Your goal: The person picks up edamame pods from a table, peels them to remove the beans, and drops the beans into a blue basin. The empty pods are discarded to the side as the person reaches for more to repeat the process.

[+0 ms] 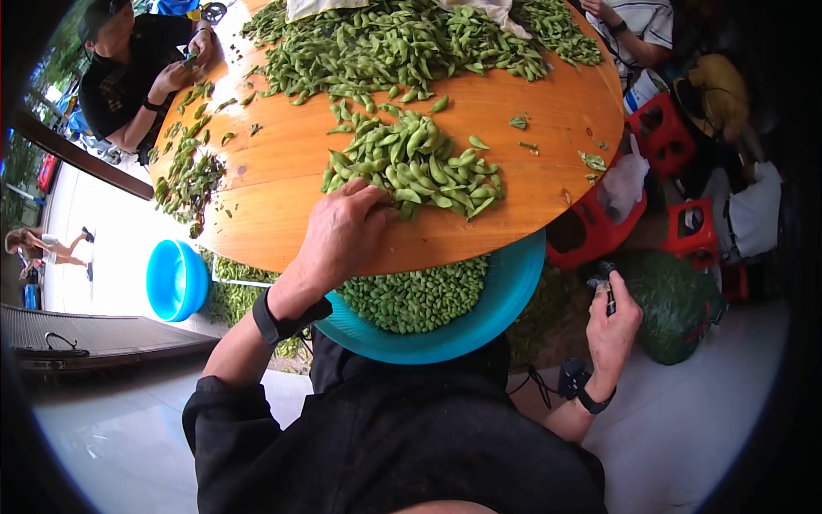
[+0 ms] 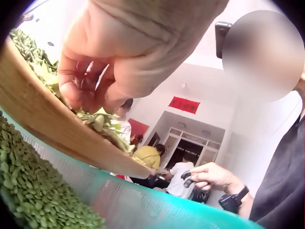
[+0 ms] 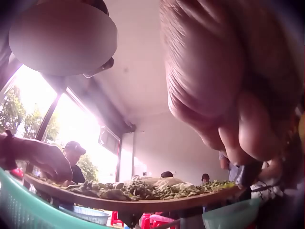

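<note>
My left hand [image 1: 347,227] reaches over the table's near edge, fingers curled down at the near pile of edamame pods [image 1: 419,163]. In the left wrist view its fingertips are right at some pods [image 2: 102,121]; the hand hides whether one is pinched. Off the table to the right, my right hand [image 1: 615,321] holds a small dark object [image 1: 604,278] between thumb and fingers, its kind unclear. Under the table edge, a blue-green basin [image 1: 522,295] contains many shelled green beans [image 1: 415,295], seen also as beans [image 2: 28,176] in the left wrist view.
A larger pod heap [image 1: 377,51] covers the far side of the round wooden table [image 1: 282,184]. Scraps [image 1: 193,176] lie at its left, near a seated person [image 1: 128,77]. A blue tub [image 1: 175,278] stands left; red stools [image 1: 599,218] and a green bag [image 1: 668,304] stand right.
</note>
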Demonstrator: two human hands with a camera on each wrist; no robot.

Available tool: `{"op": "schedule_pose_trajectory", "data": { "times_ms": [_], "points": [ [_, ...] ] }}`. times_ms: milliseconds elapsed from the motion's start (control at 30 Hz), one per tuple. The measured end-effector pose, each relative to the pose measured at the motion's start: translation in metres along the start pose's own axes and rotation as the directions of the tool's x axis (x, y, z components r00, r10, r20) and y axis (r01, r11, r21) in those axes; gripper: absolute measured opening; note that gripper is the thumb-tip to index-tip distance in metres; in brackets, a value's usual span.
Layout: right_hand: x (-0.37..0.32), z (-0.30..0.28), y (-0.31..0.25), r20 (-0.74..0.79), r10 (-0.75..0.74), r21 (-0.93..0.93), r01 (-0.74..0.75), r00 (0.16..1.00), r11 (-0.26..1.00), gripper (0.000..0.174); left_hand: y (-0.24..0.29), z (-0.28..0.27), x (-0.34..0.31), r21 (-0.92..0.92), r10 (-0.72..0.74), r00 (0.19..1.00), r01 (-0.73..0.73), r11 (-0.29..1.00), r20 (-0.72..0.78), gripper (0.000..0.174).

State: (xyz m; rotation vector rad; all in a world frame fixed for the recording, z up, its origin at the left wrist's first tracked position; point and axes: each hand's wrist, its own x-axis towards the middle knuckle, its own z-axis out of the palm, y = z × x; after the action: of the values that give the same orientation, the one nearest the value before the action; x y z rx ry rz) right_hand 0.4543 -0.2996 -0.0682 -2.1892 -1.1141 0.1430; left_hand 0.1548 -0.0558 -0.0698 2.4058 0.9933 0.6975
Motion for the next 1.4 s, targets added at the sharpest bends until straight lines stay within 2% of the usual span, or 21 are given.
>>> {"op": "schedule_pose_trajectory", "data": {
  "times_ms": [133,267,333,467,500,533,567,600,633,733,767,800,833,967,1033,1067,1133,1167,1233,1367,1400],
  "points": [
    [0.001,0.010,-0.009,-0.018,-0.111,0.053,0.112,0.994,0.992,0.031,-0.003,0.001,0.002,0.049,-0.009,1.000,0.010,0.999,-0.021,0.015],
    [0.000,0.012,-0.012,0.011,-0.075,0.063,0.074,0.997,0.995,0.029,-0.003,-0.002,-0.010,0.080,0.039,0.990,-0.028,0.996,-0.136,0.012],
    [0.000,0.017,-0.021,0.076,-0.094,0.128,0.083,0.993,0.988,0.026,-0.008,-0.005,-0.017,0.015,-0.059,0.990,0.062,0.998,-0.124,0.010],
    [0.000,0.038,-0.062,0.153,-0.270,0.300,0.216,0.951,0.929,0.019,-0.002,-0.012,-0.022,0.045,-0.098,0.990,0.102,0.994,-0.100,0.008],
    [-0.001,0.044,-0.070,0.185,-0.296,0.350,0.219,0.937,0.911,0.018,0.004,-0.015,-0.023,-0.149,-0.191,0.980,0.182,0.972,-0.048,0.006],
    [-0.002,0.050,-0.084,0.163,-0.342,0.412,0.251,0.925,0.876,0.017,0.009,-0.017,-0.025,-0.332,-0.272,0.962,0.264,0.906,0.024,0.005],
    [-0.002,0.056,-0.091,0.194,-0.357,0.458,0.238,0.914,0.857,0.018,0.013,-0.016,-0.028,-0.333,-0.270,0.962,0.264,0.905,0.029,0.005],
    [-0.003,0.064,-0.098,0.225,-0.349,0.532,0.186,0.910,0.826,0.019,0.017,-0.014,-0.031,-0.593,-0.255,0.961,0.267,0.760,0.105,0.006],
    [-0.004,0.071,-0.104,0.255,-0.344,0.600,0.131,0.904,0.789,0.021,0.022,-0.011,-0.034,-0.797,-0.218,0.960,0.267,0.542,0.173,0.008],
    [-0.004,0.078,-0.119,0.480,-0.268,0.723,-0.204,0.836,0.660,0.025,0.038,-0.006,-0.041,-0.855,-0.160,0.942,0.335,0.395,0.295,0.013],
    [-0.004,0.079,-0.121,0.479,-0.267,0.722,-0.203,0.836,0.661,0.025,0.044,-0.004,-0.043,-0.876,-0.167,0.933,0.359,0.322,0.320,0.014],
    [-0.004,0.079,-0.123,0.534,-0.250,0.744,-0.308,0.808,0.593,0.024,0.046,-0.004,-0.044,-0.861,-0.174,0.913,0.405,0.309,0.368,0.015],
    [-0.005,0.080,-0.123,0.587,-0.239,0.752,-0.411,0.774,0.516,0.024,0.049,-0.002,-0.045,-0.861,-0.173,0.913,0.405,0.307,0.368,0.015],
    [-0.008,0.085,-0.122,0.570,-0.250,0.771,-0.405,0.782,0.492,0.025,0.046,0.013,-0.051,-0.829,-0.194,0.908,0.419,0.369,0.372,0.015],
    [-0.009,0.087,-0.120,0.478,-0.308,0.769,-0.222,0.823,0.600,0.023,0.046,0.019,-0.053,-0.803,-0.232,0.934,0.353,0.479,0.272,0.014],
    [-0.010,0.089,-0.119,0.479,-0.308,0.769,-0.223,0.822,0.600,0.023,0.045,0.023,-0.054,-0.803,-0.233,0.934,0.354,0.479,0.272,0.014],
    [-0.011,0.092,-0.117,0.409,-0.368,0.768,-0.098,0.835,0.633,0.022,0.047,0.028,-0.057,-0.692,-0.270,0.953,0.289,0.662,0.139,0.014],
    [-0.011,0.093,-0.117,0.409,-0.370,0.769,-0.097,0.834,0.631,0.022,0.049,0.027,-0.056,-0.690,-0.271,0.953,0.288,0.663,0.137,0.014],
    [-0.012,0.095,-0.117,0.384,-0.369,0.771,-0.075,0.846,0.632,0.021,0.054,0.025,-0.055,-0.580,-0.225,0.974,0.202,0.789,0.034,0.016],
    [-0.013,0.094,-0.118,0.369,-0.389,0.771,-0.044,0.844,0.636,0.021,0.055,0.024,-0.056,-0.561,-0.224,0.975,0.183,0.807,-0.003,0.016],
    [-0.013,0.093,-0.118,0.397,-0.364,0.766,-0.086,0.842,0.637,0.021,0.059,0.022,-0.055,-0.503,-0.198,0.980,0.155,0.850,-0.033,0.015]
  ]
}}
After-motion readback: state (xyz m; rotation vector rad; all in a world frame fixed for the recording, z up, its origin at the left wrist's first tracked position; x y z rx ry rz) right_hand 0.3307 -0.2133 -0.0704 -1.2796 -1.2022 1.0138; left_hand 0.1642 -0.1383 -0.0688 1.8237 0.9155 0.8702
